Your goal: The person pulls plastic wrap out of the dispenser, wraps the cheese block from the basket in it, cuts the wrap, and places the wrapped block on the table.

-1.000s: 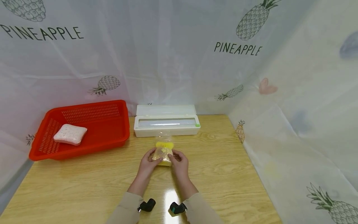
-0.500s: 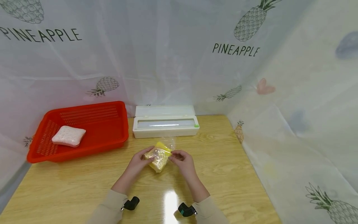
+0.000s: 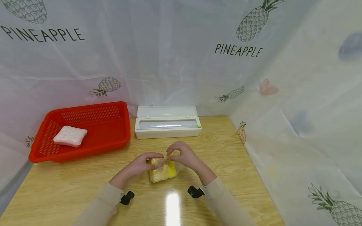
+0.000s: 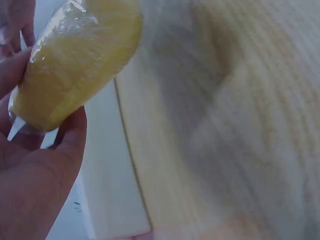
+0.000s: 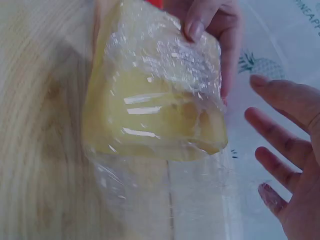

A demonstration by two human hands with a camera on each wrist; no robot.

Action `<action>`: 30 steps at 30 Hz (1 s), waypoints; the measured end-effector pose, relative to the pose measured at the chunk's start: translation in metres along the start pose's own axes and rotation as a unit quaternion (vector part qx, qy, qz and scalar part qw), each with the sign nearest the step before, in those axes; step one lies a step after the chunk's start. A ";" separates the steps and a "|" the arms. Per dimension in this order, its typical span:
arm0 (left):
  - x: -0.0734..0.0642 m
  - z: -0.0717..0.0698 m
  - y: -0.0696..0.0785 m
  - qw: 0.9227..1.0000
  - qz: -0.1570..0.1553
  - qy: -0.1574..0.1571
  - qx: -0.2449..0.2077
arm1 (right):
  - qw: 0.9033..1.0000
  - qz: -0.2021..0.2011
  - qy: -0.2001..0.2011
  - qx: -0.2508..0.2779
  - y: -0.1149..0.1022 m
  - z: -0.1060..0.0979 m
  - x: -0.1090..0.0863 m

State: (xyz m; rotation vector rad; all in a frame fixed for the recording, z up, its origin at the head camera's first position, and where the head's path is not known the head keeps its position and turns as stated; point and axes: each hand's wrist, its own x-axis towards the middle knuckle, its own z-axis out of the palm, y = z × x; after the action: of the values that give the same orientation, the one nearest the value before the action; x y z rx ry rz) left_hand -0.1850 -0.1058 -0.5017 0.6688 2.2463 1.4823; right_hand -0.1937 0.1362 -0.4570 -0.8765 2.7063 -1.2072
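Observation:
A yellow, sponge-like block [image 3: 171, 169] wrapped in clear plastic film is held low over the table. My left hand [image 3: 142, 164] grips its left side, the thumb on the near face and the fingers behind, as the left wrist view shows on the wrapped block [image 4: 87, 65]. Loose film [image 5: 135, 190] trails off one end in the right wrist view. At the block's upper right corner is my right hand [image 3: 183, 153], bent at the fingers. The right wrist view shows those fingers [image 5: 280, 132] spread and apart from the block, holding nothing.
A white cling film box [image 3: 167, 133] with its lid raised stands behind the hands. To the left is a red plastic basket [image 3: 113, 144], with a wrapped pale pink-white block [image 3: 70, 136] inside. A printed curtain [image 3: 169, 62] hangs behind the wooden table [image 3: 226, 175].
The block has been turned and brought slightly nearer, its yellow end now facing right. My right hand has come off its edge and lifted; my left hand keeps hold.

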 end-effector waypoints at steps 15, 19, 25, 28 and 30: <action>0.013 -0.009 0.013 0.998 0.058 -0.032 0.009 | 0.967 0.082 -0.169 0.174 0.019 -0.005 0.012; 0.015 -0.009 0.015 0.999 0.046 0.011 0.007 | 0.961 0.084 -0.173 0.196 0.023 -0.001 0.009; 0.019 -0.008 0.015 0.993 -0.023 0.118 -0.019 | 0.960 0.111 -0.112 0.229 0.040 0.010 0.003; 0.018 -0.006 0.010 0.981 -0.070 0.171 -0.052 | 0.954 0.154 -0.045 0.253 0.052 0.015 -0.002; 0.016 -0.003 0.005 0.973 -0.098 0.194 -0.076 | 0.945 0.180 -0.005 0.273 0.060 0.017 -0.006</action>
State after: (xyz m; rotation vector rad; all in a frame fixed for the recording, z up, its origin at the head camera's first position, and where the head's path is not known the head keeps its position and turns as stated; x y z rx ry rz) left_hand -0.1989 -0.0968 -0.4970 0.1088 2.3550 1.7805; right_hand -0.2129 0.1598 -0.5117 -0.2992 2.1842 -1.7051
